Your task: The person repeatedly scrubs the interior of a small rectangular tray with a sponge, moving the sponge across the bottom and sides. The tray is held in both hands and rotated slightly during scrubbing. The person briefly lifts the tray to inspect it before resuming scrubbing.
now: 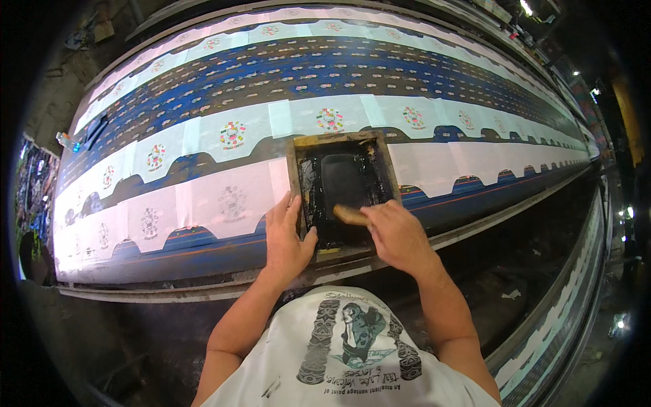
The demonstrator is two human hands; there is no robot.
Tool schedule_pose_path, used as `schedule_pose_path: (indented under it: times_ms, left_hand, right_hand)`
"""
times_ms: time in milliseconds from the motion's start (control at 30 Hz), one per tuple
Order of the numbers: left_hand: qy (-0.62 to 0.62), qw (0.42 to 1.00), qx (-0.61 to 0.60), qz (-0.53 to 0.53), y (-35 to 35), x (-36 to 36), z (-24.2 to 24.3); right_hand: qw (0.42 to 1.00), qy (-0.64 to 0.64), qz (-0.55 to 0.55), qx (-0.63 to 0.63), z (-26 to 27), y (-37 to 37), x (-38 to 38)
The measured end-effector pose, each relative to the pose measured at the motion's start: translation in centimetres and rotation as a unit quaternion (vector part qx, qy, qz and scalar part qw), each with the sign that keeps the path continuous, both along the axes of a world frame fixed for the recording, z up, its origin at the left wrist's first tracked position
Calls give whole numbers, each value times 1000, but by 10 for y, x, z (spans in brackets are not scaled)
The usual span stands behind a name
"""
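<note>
A wooden-framed printing screen [388, 168] with black ink along its inner sides lies on the front row of pale pink cut fabric pieces [432, 165]. My left hand [291, 236] rests against the left side of the frame, thumb over its edge, fingers spread. In my right hand [399, 231] is a wooden-handled squeegee [351, 215], held inside the frame over the dark mesh; its far edge is hard to make out against the ink. Left of the frame, a pink piece [232, 201] bears a dark outline print. Behind it, a white piece [233, 133] carries a coloured character print.
The long printing table's front rail [203, 295] runs just before my body. Further rows of printed pieces and small prints on a blue surface [325, 71] stretch across it. A small bottle [66, 141] stands at the far left. Another table [549, 285] lies at the right.
</note>
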State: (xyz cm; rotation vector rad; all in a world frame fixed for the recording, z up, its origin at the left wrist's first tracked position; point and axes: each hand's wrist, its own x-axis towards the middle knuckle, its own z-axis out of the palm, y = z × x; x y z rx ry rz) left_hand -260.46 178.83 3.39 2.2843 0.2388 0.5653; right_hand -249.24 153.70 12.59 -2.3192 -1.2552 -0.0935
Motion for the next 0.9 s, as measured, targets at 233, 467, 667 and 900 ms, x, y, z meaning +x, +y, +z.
schedule_pose_path:
  times_ms: [233, 467, 667, 900]
  left_hand:
    - [12, 985, 163, -57, 19, -4, 20]
    - [19, 982, 168, -78, 29, -5, 14]
    - [38, 982, 167, -79, 28, -5, 12]
    - [44, 983, 165, -68, 25, -5, 17]
  right_hand:
    - [966, -65, -250, -3, -27, 38, 50]
    - [947, 0, -321, -1, -31, 70, 75]
    - [979, 51, -194, 15, -16, 101, 72]
    - [999, 34, 4, -36, -2, 97, 110]
